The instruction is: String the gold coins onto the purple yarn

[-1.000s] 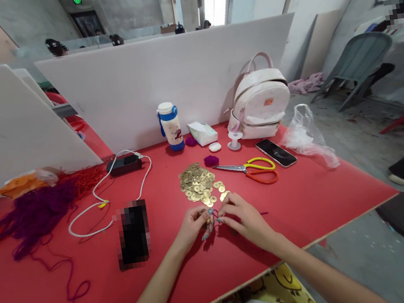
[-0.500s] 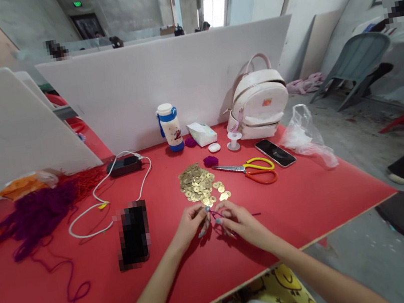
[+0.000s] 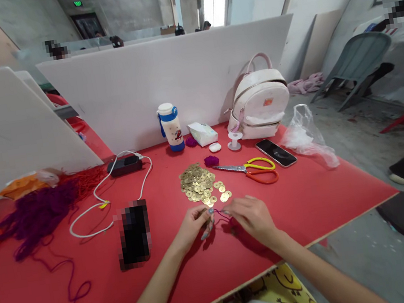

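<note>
A short purple cord [image 3: 221, 215] runs between my two hands, just in front of a heap of brass-coloured coins with holes [image 3: 195, 180]. My left hand [image 3: 196, 223] pinches one part of it between thumb and forefinger. With fingertips together, my right hand [image 3: 251, 215] grips another part to the right. Whether a coin is threaded on the cord cannot be made out. A few loose coins [image 3: 223, 191] lie at the heap's right edge. Beyond them rest scissors with yellow and orange handles [image 3: 253, 168] and a small purple ball of cord [image 3: 211, 161].
Purple yarn [image 3: 44, 210] is piled at the left near a white cable [image 3: 85, 235] and a pixelated dark object [image 3: 134, 235]. Along the back stand a bottle [image 3: 171, 128], a tissue pack [image 3: 203, 133], a spool [image 3: 235, 141] and a white backpack [image 3: 257, 102]. A phone [image 3: 276, 152] lies right.
My right hand has turned palm down and shifted slightly right and up, drawing the cord out from my left hand. The left hand keeps its pinch nearly in place.
</note>
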### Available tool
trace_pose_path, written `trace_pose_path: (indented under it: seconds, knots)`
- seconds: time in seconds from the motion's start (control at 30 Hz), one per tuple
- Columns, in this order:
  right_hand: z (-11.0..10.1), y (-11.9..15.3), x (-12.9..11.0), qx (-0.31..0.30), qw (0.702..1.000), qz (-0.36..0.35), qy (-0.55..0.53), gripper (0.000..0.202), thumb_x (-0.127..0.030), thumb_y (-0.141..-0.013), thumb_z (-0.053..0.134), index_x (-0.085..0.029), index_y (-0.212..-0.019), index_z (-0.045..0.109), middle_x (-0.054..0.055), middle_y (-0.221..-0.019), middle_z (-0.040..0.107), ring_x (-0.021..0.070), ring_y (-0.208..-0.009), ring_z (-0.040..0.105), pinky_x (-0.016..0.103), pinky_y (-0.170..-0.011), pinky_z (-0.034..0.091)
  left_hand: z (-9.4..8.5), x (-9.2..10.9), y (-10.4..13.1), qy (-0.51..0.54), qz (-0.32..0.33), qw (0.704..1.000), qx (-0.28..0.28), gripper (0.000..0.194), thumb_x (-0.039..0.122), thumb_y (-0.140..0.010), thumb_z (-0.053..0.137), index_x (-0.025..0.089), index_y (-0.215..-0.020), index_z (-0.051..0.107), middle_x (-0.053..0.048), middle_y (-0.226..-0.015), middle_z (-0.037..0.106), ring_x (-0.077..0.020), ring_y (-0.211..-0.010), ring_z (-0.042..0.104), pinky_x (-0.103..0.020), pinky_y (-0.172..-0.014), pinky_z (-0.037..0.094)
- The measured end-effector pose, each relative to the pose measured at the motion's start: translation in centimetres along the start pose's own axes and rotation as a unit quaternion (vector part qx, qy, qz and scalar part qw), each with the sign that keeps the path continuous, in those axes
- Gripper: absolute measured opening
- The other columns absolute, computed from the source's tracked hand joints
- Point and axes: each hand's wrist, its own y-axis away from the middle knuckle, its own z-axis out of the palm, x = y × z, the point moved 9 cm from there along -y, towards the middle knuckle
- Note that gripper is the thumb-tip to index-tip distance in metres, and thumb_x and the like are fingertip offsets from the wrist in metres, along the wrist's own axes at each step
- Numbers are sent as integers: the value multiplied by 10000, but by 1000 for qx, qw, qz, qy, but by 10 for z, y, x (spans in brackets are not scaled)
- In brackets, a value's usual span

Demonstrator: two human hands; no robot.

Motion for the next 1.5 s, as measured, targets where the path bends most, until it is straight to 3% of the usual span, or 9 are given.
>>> trace_pose_path:
  seconds: [0.13, 0.3, 0.5, 0.67, 1.1, 1.2, 1.3, 1.4, 1.5]
  knots:
    - [4, 5, -40, -22, 979, -174, 100, 338, -162, -987, 366, -199, -874, 682, 56, -725, 631, 162, -659, 524, 296, -633, 349, -1, -4, -1, -18, -9, 1000, 11, 442, 549, -824, 590, 165, -624, 504, 70, -421, 422, -49, -325, 314, -196, -374, 264]
    - [11, -9, -59, -73, 962, -240, 103, 238, -132, -966, 439, -203, -881, 650, 52, -804, 627, 167, -747, 523, 287, -686, 363, 5, -2, 0, -139, 19, 990, 13, 366, 450, -842, 558, 156, -624, 548, 59, -447, 423, -75, -400, 351, -200, -421, 270]
    - [10, -40, -18, -81, 989, -30, -117, 204, -213, -944, 501, -200, -840, 675, 38, -821, 683, 157, -759, 608, 255, -685, 431, 8, 11, 4, -212, 78, 974, 27, 291, 298, -830, 521, 162, -575, 543, 30, -487, 499, -95, -446, 419, -211, -484, 319]
    - [26, -27, 24, -49, 939, 155, -305, 138, -222, -848, 604, -175, -759, 699, 21, -712, 694, 159, -669, 630, 248, -647, 464, -2, 32, 12, -235, 124, 961, 72, 295, 340, -851, 562, 166, -618, 617, 17, -537, 526, -114, -513, 459, -222, -551, 361]
    - [55, 0, -1, -155, 898, 183, -370, 200, -159, -825, 543, -169, -632, 595, -3, -590, 623, 133, -552, 587, 231, -586, 450, -19, 40, 24, -218, 177, 936, 213, 255, 349, -836, 600, 160, -693, 692, -16, -631, 629, -144, -609, 555, -224, -594, 436]
    - [46, -3, 4, -112, 918, 177, -337, 68, -189, -770, 651, -183, -838, 641, 7, -758, 649, 140, -663, 584, 239, -641, 449, -24, 38, 22, -190, 171, 941, 223, 239, 346, -811, 618, 147, -717, 712, -23, -634, 655, -144, -597, 569, -223, -577, 451]
    - [29, -4, 10, -33, 913, 169, -369, 448, -242, -707, 747, -226, -1117, 568, -15, -818, 586, 120, -630, 512, 231, -601, 433, -22, 37, 19, -180, 161, 949, 205, 258, 346, -810, 629, 143, -669, 701, -12, -597, 629, -113, -519, 523, -208, -518, 419]
    - [6, -3, 9, 27, 906, 110, -407, 243, -410, -823, 658, -205, -950, 630, -8, -715, 548, 128, -599, 475, 248, -585, 406, -17, 35, 18, -165, 149, 958, 180, 308, 365, -831, 622, 140, -626, 672, 12, -551, 559, -71, -421, 430, -196, -446, 362]
    - [-13, 0, 15, 67, 904, 78, -414, 479, -546, -930, 451, -181, -663, 612, 14, -596, 515, 136, -544, 443, 269, -546, 356, -19, 34, 19, -125, 150, 964, 179, 341, 390, -842, 619, 137, -615, 649, 22, -557, 524, -43, -373, 387, -189, -400, 330]
